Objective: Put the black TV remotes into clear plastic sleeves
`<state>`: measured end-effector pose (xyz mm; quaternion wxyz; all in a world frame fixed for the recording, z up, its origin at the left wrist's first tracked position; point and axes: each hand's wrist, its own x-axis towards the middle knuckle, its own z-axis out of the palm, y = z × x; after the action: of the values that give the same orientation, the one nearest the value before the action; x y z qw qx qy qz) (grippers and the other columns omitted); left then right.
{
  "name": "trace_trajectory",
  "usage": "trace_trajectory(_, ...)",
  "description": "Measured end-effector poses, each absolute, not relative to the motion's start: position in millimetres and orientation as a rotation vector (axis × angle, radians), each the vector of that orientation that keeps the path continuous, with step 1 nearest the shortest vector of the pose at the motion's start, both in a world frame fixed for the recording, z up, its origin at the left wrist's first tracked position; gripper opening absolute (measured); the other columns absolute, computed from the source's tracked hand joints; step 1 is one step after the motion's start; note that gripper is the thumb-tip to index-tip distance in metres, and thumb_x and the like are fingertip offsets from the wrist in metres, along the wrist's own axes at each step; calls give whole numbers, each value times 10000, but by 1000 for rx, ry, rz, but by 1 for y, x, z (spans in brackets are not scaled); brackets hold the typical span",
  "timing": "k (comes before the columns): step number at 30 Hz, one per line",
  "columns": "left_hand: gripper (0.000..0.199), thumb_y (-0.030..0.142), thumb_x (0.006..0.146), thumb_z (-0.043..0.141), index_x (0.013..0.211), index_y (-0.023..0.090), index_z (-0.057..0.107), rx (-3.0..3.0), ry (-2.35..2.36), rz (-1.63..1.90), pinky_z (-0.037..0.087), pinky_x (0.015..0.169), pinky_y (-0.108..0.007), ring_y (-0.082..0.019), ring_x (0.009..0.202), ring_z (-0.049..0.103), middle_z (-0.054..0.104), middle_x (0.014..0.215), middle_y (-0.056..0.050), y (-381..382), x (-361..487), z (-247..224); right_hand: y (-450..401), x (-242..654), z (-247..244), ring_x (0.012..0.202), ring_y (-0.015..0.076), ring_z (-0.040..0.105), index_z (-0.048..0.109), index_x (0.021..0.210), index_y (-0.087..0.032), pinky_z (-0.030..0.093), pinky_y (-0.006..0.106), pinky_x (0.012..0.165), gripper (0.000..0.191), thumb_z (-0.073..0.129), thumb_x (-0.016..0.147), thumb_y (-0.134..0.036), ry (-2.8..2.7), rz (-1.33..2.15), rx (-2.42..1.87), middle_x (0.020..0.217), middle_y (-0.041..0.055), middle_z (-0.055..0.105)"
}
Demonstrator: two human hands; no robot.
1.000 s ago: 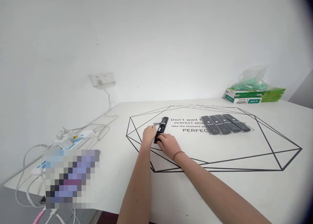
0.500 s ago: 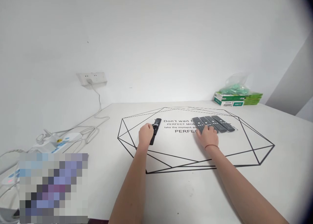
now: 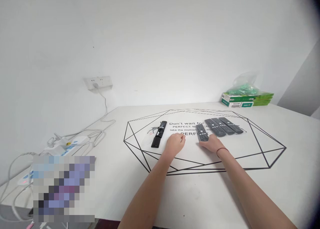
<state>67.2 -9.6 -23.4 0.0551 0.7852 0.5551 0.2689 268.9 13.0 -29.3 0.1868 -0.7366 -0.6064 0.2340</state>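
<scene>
A remote control (image 3: 202, 131) is gripped at its near end by my right hand (image 3: 212, 143), just above or on the table. Right of it, several more remotes (image 3: 222, 125) in clear wrapping lie side by side. My left hand (image 3: 175, 144) hovers near the printed lettering, fingers curled, and nothing shows in them. To its left lies a glossy black remote (image 3: 159, 134), showing what looks like its back, separate from the others.
Green and white boxes (image 3: 237, 99) with a plastic bag (image 3: 244, 87) on top stand at the back right. Tangled cables and a power strip (image 3: 75, 142) lie at the left, beside a pixelated patch. A wall socket (image 3: 100, 82) has a cord plugged in.
My left hand has left the glossy black remote and moved right. My right hand has drawn one remote leftward, away from the row. The view has shifted slightly.
</scene>
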Motion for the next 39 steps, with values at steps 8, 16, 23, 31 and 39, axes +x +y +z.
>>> trace_trajectory(8,463,483,879,328,709,168,622,1960,1445,916,397,640,-274,-168,679,549,620,699,-52,-14,77,-27,-3,250,-18,577,141,510,519,680,-177,385,256,482,247,639,692,-393,-1335,1460,-1349,638,30,569)
trace_trajectory(16,364,467,786,569,951,143,595,1056,869,1249,465,675,-262,-133,704,584,623,828,-53,-7,90,-25,-22,214,-15,711,165,633,535,992,-186,532,310,633,382,739,691,-300,-1221,1746,-854,866,49,635)
trace_trajectory(23,373,464,838,499,1074,181,553,914,680,1373,512,721,-325,-190,838,635,629,1033,-93,-8,81,-12,-20,209,-27,593,148,634,558,896,-172,520,270,498,296,665,757,-411,-1318,1861,-845,806,50,641)
trace_trajectory(31,370,460,854,471,1067,173,567,770,662,1502,524,744,-311,-172,831,643,627,1081,-85,-11,73,5,-32,199,-24,704,189,678,511,1016,-181,547,312,606,422,615,768,-505,-1221,2084,-856,963,102,646)
trace_trajectory(39,387,460,828,526,1127,214,539,867,724,1492,517,785,-328,-190,907,635,621,1122,-92,-6,52,9,-36,192,-26,541,89,548,468,863,-173,443,234,537,323,713,718,-326,-1283,2032,-608,714,-8,585)
